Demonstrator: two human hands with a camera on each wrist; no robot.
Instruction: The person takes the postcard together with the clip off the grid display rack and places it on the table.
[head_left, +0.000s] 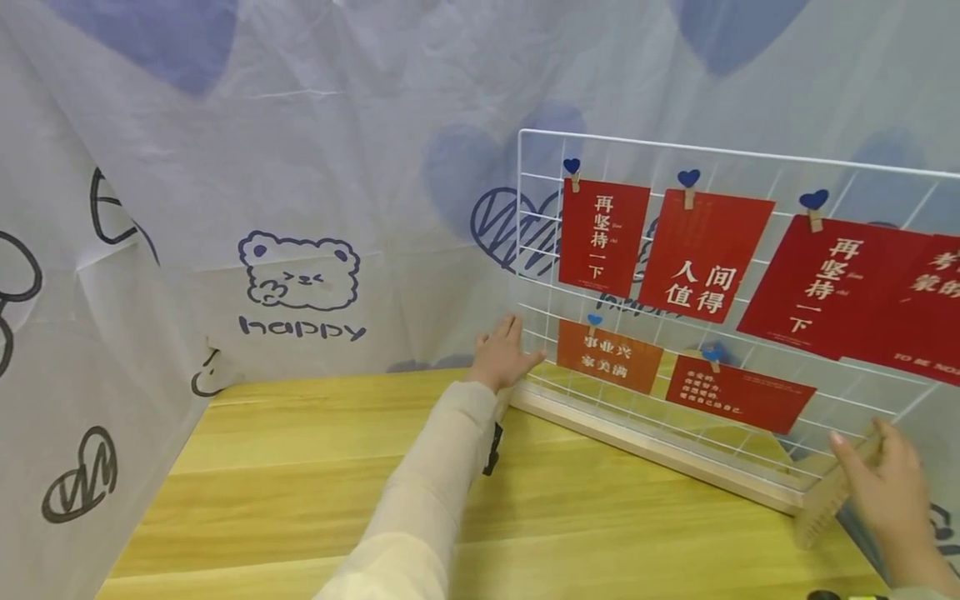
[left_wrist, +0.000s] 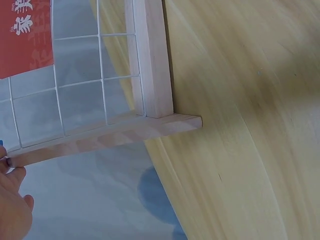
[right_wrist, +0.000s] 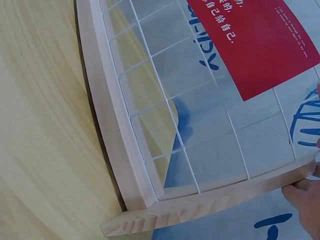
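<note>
A white wire grid rack (head_left: 542, 229) stands tilted on a pale wooden base (head_left: 660, 446) with a wooden foot at each end. Red cards (head_left: 708, 254) and an orange card (head_left: 609, 357) hang on the wires from blue heart clips (head_left: 688, 178). At the left end, my left hand (head_left: 501, 354) pinches the tip of the left foot (left_wrist: 100, 137), its fingers at the edge of the left wrist view. My right hand (head_left: 892, 492) grips the right foot (right_wrist: 210, 210) between thumb and fingers; part of that hand lies outside the right wrist view.
The rack stands on a yellow wood-grain table (head_left: 322, 467). Behind and to the left hangs a pale printed cloth (head_left: 390, 167) with hearts and a bear. A small black object (head_left: 492, 450) shows beside the left forearm; another dark thing (head_left: 823, 595) is cut off at the bottom right.
</note>
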